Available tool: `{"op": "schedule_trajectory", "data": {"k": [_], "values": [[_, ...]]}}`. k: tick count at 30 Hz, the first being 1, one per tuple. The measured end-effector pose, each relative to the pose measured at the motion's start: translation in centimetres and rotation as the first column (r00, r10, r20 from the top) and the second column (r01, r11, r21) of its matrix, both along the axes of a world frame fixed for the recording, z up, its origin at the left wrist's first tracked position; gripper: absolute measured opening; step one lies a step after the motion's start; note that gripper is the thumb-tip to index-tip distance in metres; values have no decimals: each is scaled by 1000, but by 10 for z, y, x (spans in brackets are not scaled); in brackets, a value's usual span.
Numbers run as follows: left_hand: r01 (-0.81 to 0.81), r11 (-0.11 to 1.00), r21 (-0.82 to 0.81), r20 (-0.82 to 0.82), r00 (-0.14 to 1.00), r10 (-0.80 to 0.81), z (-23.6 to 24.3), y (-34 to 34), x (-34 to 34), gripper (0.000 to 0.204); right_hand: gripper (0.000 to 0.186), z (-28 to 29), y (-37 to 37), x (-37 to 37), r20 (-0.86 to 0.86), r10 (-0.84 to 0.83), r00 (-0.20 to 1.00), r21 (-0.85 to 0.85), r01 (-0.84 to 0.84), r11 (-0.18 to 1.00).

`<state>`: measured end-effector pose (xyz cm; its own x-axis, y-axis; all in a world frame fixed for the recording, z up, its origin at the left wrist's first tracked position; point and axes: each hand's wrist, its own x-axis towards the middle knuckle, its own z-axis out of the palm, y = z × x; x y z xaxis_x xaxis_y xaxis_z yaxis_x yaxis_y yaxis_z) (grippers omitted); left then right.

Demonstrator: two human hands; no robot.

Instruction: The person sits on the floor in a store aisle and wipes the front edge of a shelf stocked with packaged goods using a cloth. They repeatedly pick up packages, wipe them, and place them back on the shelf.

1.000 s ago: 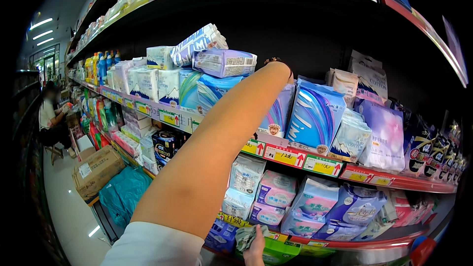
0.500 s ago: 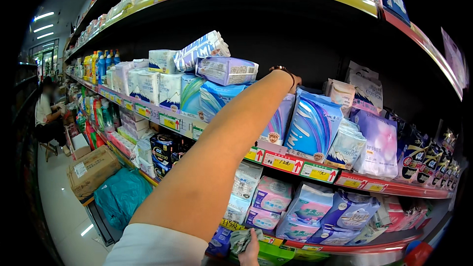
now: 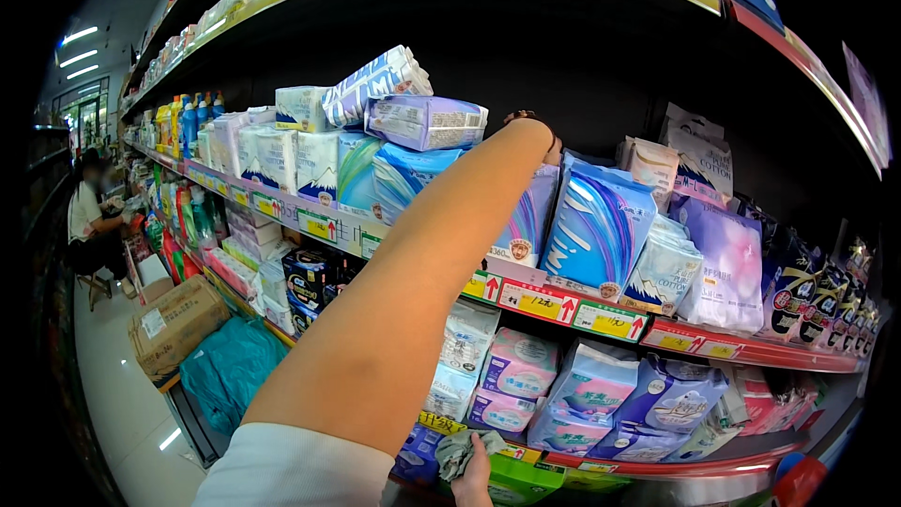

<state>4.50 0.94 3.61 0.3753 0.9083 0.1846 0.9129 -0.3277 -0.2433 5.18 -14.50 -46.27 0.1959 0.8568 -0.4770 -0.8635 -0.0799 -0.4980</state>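
Note:
My left arm stretches up across the picture to the middle shelf, a dark bracelet (image 3: 526, 116) at its wrist. My left hand (image 3: 552, 148) is behind the front row of packs, its fingers mostly hidden. Nearest to it are a tall blue sanitary pad pack (image 3: 601, 230) with white and purple swirls and a lilac pack (image 3: 527, 221) partly covered by my forearm. Low at the bottom, my right hand (image 3: 476, 479) is closed on a crumpled grey cloth (image 3: 466, 452) in front of the lower shelf.
A lavender pack (image 3: 427, 123) and a white-and-blue pack (image 3: 377, 84) lie on top of the row. Price tags line the shelf edge (image 3: 535, 302). At left are a cardboard box (image 3: 178, 324), a teal plastic bag (image 3: 233, 371) and a seated person (image 3: 89, 216).
The view has shifted slightly. My left hand stays behind the packs, its wrist a little farther up and left in the picture. My right hand still holds the cloth.

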Motion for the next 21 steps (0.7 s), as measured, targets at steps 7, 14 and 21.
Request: {"op": "schedule_trajectory", "data": {"k": [7,14,21], "values": [[84,974,-211,139,989,-56,12,34,0,79,22,10,-8,2,-54,58,997,52,-55,997],[118,979,-166,139,986,-96,4,51,-2,71,27,14,-6,-5,-73,55,996,72,-50,996],[147,989,-12,-40,988,-148,29,27,3,62,23,7,-1,-3,-42,67,997,34,-65,997]]}}
